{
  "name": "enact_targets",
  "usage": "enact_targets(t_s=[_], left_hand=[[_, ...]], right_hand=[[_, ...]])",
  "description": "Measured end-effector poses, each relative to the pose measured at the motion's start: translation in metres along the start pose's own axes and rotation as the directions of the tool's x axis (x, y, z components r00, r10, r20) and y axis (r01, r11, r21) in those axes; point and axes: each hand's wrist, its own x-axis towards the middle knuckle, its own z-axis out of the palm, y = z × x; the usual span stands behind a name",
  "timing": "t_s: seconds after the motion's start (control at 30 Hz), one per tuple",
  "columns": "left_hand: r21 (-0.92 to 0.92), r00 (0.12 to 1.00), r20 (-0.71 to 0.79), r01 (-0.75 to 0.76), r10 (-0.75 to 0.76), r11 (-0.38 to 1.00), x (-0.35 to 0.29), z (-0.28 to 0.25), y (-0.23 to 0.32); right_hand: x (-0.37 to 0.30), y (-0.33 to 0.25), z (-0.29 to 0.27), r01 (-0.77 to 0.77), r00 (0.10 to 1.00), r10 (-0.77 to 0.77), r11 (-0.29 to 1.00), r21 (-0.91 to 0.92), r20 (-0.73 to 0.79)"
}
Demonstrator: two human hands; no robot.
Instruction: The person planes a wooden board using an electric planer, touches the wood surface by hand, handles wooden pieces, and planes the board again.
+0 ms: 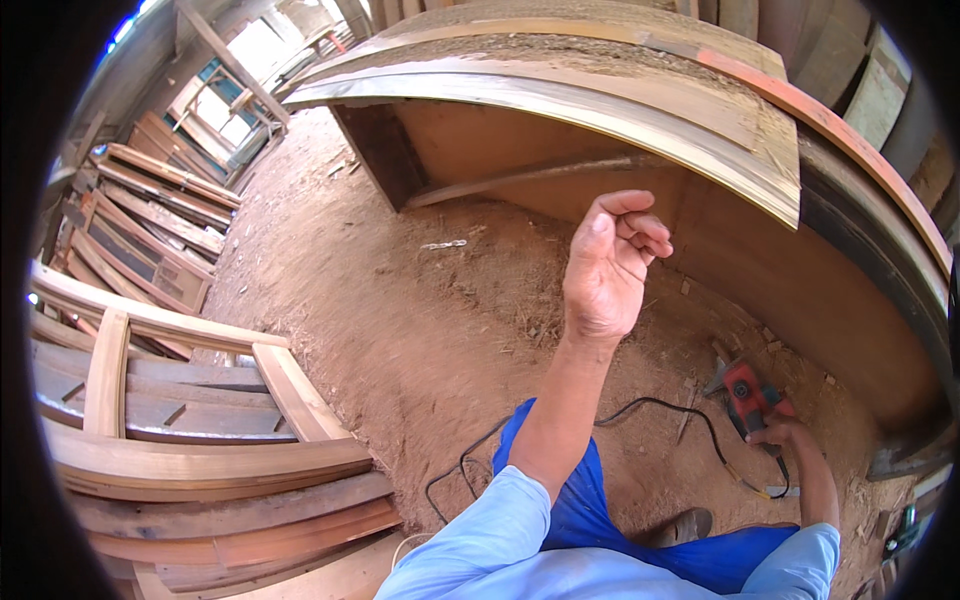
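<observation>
My left hand (612,268) is raised in front of the workbench, palm turned up. Its fingers are loosely curled and apart, and nothing is in them. Low at the right, my right hand (783,433) grips the rear handle of a red and black corded power tool, which looks like an electric planer (750,392). The planer is just over or on the dirt floor; I cannot tell whether it touches. A black cord (655,402) trails from it leftward past my blue trousers. Above my left hand, a long pale wooden board (560,92) lies along the bench top.
Wooden frames (210,475) and planks are stacked at the lower left, with more timber (150,235) behind. Shavings cover the dirt floor (400,300). An orange-edged plank (830,125) runs along the bench's far side. Boards lean at the upper right.
</observation>
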Motion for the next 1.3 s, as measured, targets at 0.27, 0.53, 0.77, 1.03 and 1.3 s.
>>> enact_targets(t_s=[0.27,0.53,0.77,1.03,1.3], left_hand=[[0.135,0.999,-0.038,0.018,-0.012,0.991,-0.005,-0.003,0.001],[0.237,0.998,-0.053,0.038,-0.027,0.971,-0.002,-0.002,-0.011],[0.225,0.997,-0.078,0.046,-0.029,0.973,-0.002,-0.002,-0.015],[0.440,0.960,-0.257,0.219,-0.111,0.871,-0.007,-0.020,-0.040],[0.738,0.801,-0.562,0.598,-0.205,0.312,-0.081,0.036,0.030]], right_hand=[[-0.011,-0.024,-0.008,0.002,0.999,0.003,0.994,-0.107,0.048],[-0.011,-0.028,-0.011,-0.078,0.995,0.079,0.997,-0.023,0.065],[-0.026,-0.018,0.012,0.319,0.945,-0.322,0.946,-0.058,-0.058],[-0.031,-0.062,-0.021,0.160,0.917,-0.098,0.978,0.133,-0.386],[-0.195,-0.228,-0.044,0.273,0.962,-0.264,0.913,0.304,-0.073]])
